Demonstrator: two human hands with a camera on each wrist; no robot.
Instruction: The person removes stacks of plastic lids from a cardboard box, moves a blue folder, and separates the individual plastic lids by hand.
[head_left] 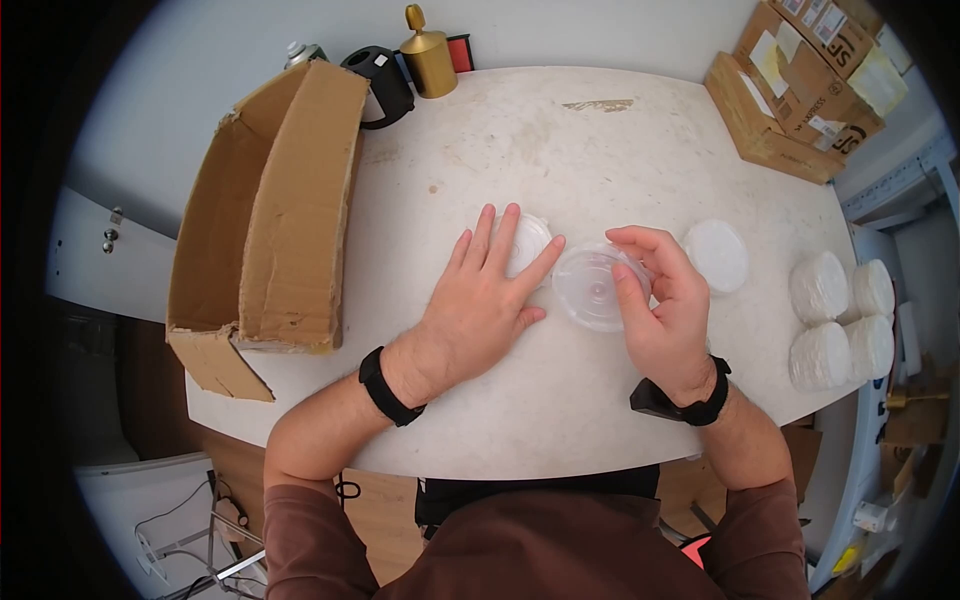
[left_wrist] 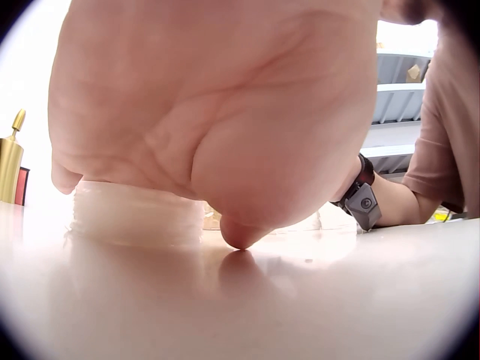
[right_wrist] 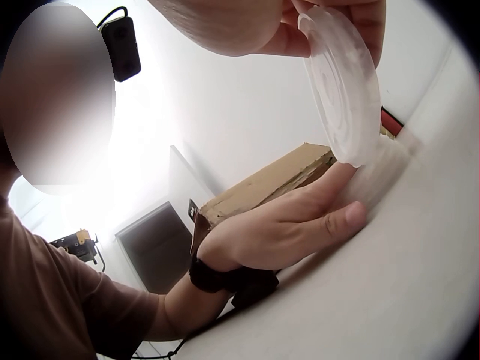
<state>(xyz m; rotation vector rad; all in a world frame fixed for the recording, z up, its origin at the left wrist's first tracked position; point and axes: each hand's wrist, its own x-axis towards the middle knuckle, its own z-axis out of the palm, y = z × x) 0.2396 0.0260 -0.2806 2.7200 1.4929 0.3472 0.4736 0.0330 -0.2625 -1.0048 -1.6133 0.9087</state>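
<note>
**Two hands working a stack of clear lids at a white table**

A white table (head_left: 560, 160) is filling most of the head view, with a large open cardboard box (head_left: 270, 220) lying on its left part and a pile of flattened cartons (head_left: 800, 80) sitting at the far right corner. Four stacks of white lids (head_left: 842, 320) are standing near the right edge, and a single white disc (head_left: 716, 255) is lying flat just beside the right hand. A gold bottle (head_left: 428, 55) and a black tape dispenser (head_left: 380, 82) are standing at the far edge.

The left hand (head_left: 480, 300) is lying flat with straight fingers, pressing down on a short stack of clear containers (head_left: 525, 243); the left wrist view is showing the palm resting on top of that stack (left_wrist: 135, 214). The right hand (head_left: 660, 300) is pinching a clear round lid (head_left: 592, 290) between thumb and fingertips, holding it tilted just above the table, right beside the left fingers and the stack.
</note>
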